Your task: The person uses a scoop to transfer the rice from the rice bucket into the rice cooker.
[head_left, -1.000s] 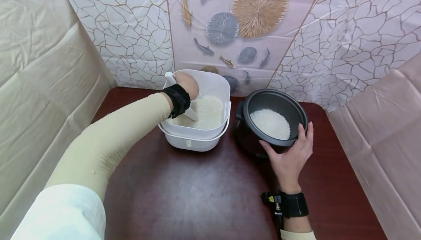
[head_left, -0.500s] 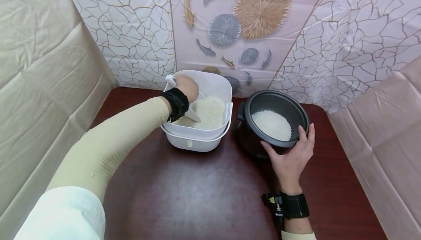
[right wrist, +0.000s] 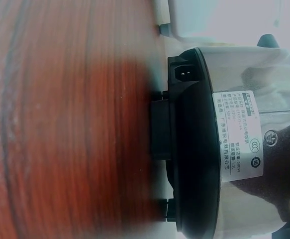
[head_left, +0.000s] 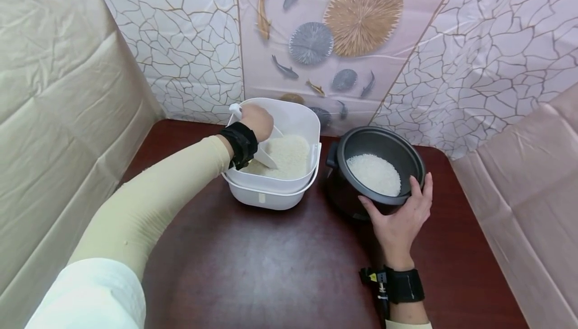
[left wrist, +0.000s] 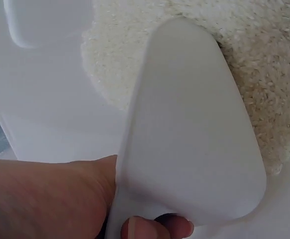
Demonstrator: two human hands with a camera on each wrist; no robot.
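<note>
My left hand point(head_left: 257, 122) grips the handle of a white scoop point(left wrist: 189, 119), whose blade lies against the raw rice point(head_left: 293, 153) in a white plastic bin point(head_left: 295, 116). In the left wrist view the scoop's smooth, broad back faces the camera, so its hollow is hidden. To the right stands a black rice cooker point(head_left: 345, 201) with white rice point(head_left: 375, 174) in its dark pot. My right hand point(head_left: 401, 218) holds the cooker at its near right rim, thumb in front and fingers around the side.
The bin has a carrying handle point(head_left: 311, 178) round its outside and stands left of the cooker. Both are on a dark red wooden table point(head_left: 266, 259) near the patterned back wall point(head_left: 311, 83). A power socket point(right wrist: 185, 73) shows low on the cooker.
The head view has drifted slightly, shifting the whole scene a little down and right. Both hands keep nearly the same places on the scoop and the cooker.
</note>
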